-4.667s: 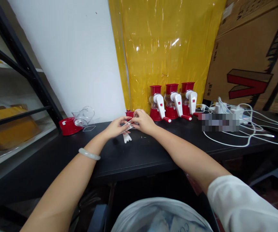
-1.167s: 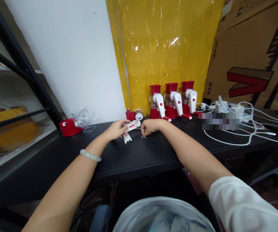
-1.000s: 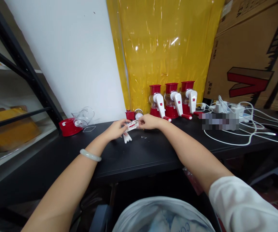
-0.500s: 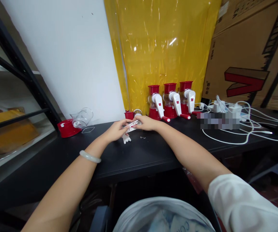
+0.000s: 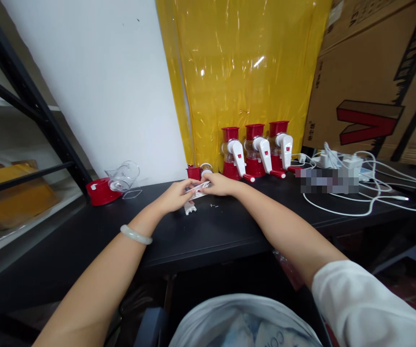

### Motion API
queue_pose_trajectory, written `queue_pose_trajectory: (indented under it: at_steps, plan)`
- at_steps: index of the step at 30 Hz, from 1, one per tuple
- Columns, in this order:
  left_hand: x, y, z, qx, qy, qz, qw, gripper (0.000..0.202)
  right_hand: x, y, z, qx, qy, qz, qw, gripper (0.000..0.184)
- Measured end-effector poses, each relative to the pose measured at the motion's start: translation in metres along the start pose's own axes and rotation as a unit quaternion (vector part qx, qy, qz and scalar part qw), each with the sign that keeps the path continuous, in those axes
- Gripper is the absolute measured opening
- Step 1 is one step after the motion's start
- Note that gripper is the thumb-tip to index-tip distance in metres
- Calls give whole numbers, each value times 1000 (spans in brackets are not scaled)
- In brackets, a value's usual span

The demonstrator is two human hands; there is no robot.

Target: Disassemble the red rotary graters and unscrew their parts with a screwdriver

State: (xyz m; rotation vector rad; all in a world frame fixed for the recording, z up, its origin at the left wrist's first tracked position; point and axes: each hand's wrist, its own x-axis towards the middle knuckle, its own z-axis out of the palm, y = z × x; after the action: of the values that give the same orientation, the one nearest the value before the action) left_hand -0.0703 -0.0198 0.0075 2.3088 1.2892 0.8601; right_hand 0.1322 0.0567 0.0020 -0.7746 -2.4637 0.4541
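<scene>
My left hand (image 5: 174,195) grips a small white crank handle (image 5: 197,189) with a red insert, held just above the black table (image 5: 208,233). My right hand (image 5: 220,184) pinches the same handle at its right end, fingers closed on it. A second white handle part (image 5: 189,207) lies on the table under my hands. Small screws (image 5: 213,206) lie just to the right of it. A small red piece (image 5: 194,172) and a round white-rimmed part (image 5: 205,168) stand behind my hands by the wall.
Three assembled red-and-white hand-crank grinders (image 5: 256,151) stand in a row against the yellow plastic sheet (image 5: 240,72). A red base (image 5: 101,191) and a clear hopper (image 5: 124,175) sit at the left. White chargers and cables (image 5: 359,180) spread over the right. Cardboard boxes (image 5: 374,82) and a metal shelf (image 5: 23,101) flank the table.
My right hand went down to the screws on the table, then came back up to the white handle in my left hand and now pinches its right end.
</scene>
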Motion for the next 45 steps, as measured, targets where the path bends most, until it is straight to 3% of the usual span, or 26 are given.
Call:
queue_pose_trajectory:
  at_steps: [14, 22, 28, 35, 41, 45]
  plan:
    - [-2, 6, 2, -10, -15, 1, 1000, 41, 1, 0, 5, -12, 6, 4, 1000, 27]
    - [-3, 4, 2, 24, -3, 14, 1000, 41, 3, 1, 6, 49, 2, 22, 999, 30]
    - [-3, 7, 2, 86, 20, 45, 995, 45, 4, 2, 4, 107, -40, 46, 992, 33]
    - [-3, 6, 1, 101, 47, 61, 992, 50, 3, -4, 3, 205, -28, 93, 974, 29]
    - [-1, 4, 0, 121, 74, 75, 987, 69, 2, -7, 3, 253, -21, 89, 963, 27]
    - [0, -1, 1, 120, 78, 93, 985, 68, 3, -4, 5, 285, -36, 74, 955, 30]
